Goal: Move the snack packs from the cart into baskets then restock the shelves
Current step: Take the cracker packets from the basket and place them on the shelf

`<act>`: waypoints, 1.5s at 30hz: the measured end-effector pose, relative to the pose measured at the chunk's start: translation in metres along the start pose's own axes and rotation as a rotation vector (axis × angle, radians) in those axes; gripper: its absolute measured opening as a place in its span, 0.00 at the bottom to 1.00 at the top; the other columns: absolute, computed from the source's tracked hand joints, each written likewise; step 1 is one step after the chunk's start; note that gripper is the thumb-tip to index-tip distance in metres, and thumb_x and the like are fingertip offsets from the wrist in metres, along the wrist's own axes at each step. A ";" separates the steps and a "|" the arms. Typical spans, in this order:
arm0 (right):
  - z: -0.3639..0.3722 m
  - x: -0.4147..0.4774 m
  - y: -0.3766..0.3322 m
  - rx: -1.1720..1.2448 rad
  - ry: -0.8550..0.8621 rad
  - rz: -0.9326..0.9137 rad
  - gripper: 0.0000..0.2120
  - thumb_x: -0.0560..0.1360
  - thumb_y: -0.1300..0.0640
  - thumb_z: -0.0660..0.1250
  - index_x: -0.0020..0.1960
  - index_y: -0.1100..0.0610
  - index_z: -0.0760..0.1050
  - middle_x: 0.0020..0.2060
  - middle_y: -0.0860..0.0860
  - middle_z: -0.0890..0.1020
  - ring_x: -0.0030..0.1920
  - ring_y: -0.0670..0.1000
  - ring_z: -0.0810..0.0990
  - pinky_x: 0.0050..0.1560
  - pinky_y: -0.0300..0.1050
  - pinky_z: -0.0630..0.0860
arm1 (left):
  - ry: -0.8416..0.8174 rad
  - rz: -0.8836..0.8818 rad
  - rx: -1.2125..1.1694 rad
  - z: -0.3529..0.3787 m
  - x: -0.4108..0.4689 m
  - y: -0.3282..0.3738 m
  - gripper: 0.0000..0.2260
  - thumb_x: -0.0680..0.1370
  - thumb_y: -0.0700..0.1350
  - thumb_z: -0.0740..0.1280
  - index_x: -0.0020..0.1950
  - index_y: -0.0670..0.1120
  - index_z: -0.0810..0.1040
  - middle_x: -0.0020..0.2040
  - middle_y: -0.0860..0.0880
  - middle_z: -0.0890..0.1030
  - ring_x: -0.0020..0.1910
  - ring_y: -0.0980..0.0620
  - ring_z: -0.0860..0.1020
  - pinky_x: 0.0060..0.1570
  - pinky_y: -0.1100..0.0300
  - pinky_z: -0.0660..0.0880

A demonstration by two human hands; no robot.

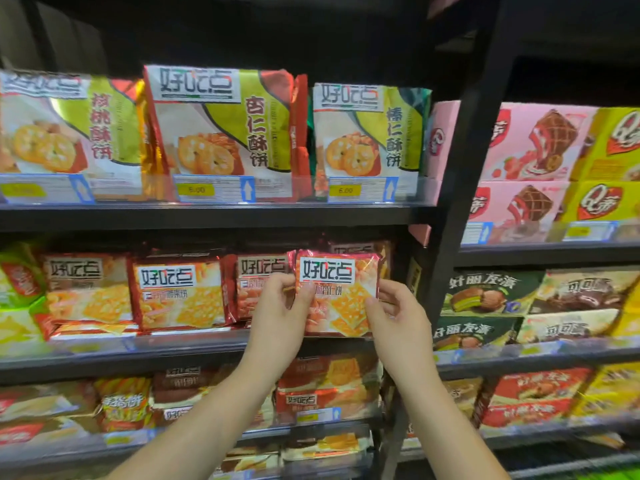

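Note:
A red and orange snack pack (341,292) with crackers pictured on it stands upright at the right end of the middle shelf (173,358). My left hand (280,313) pinches its left edge, thumb on the front. My right hand (398,317) grips its right edge from the side. Similar red cracker packs (180,294) stand in a row to its left, and one sits just behind my left hand. No cart or basket is in view.
The top shelf holds large cookie bags (221,129) behind price tags. Below lie more red packs (325,389). A black upright post (460,188) divides this bay from the right bay, which holds pink boxes (530,143) and dark green pie boxes (485,292).

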State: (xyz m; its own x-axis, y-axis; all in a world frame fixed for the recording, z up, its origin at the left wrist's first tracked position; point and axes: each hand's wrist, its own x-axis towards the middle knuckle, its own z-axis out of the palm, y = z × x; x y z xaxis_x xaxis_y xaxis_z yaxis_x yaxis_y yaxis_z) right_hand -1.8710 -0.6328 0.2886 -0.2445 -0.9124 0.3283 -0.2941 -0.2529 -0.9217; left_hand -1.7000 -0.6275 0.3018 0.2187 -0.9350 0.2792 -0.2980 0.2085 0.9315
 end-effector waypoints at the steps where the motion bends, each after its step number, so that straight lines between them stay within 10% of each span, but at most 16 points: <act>1: -0.001 0.001 0.001 -0.016 0.037 -0.004 0.12 0.82 0.53 0.66 0.64 0.44 0.74 0.58 0.41 0.80 0.56 0.40 0.80 0.58 0.44 0.81 | -0.027 0.036 0.077 0.007 0.003 -0.002 0.04 0.83 0.53 0.65 0.58 0.59 0.76 0.59 0.56 0.81 0.57 0.60 0.81 0.58 0.58 0.80; 7: 0.000 0.009 -0.003 -0.165 0.024 -0.056 0.23 0.82 0.59 0.60 0.75 0.46 0.67 0.67 0.46 0.70 0.56 0.24 0.66 0.60 0.38 0.66 | -0.205 0.053 0.213 0.026 0.004 0.002 0.20 0.84 0.45 0.63 0.76 0.60 0.69 0.66 0.52 0.72 0.63 0.56 0.73 0.72 0.56 0.69; 16: 0.004 0.027 -0.004 -0.245 0.050 0.019 0.29 0.82 0.57 0.59 0.81 0.52 0.57 0.77 0.51 0.64 0.73 0.54 0.69 0.69 0.51 0.69 | -0.292 0.026 0.065 0.046 0.004 -0.001 0.30 0.82 0.42 0.67 0.80 0.58 0.62 0.72 0.61 0.72 0.68 0.63 0.70 0.67 0.62 0.69; 45: 0.011 0.033 0.030 -0.339 -0.101 0.086 0.38 0.82 0.60 0.59 0.83 0.49 0.40 0.81 0.54 0.55 0.77 0.56 0.63 0.72 0.53 0.69 | -0.350 0.028 0.275 0.059 -0.002 -0.016 0.36 0.84 0.41 0.63 0.84 0.53 0.43 0.80 0.57 0.52 0.77 0.57 0.62 0.67 0.67 0.62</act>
State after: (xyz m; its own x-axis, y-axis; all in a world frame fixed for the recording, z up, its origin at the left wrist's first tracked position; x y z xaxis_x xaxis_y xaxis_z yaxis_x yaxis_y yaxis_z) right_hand -1.8774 -0.6743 0.2697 -0.1940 -0.9572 0.2148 -0.5699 -0.0683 -0.8189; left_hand -1.7500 -0.6461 0.2723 -0.1070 -0.9807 0.1639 -0.5454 0.1957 0.8150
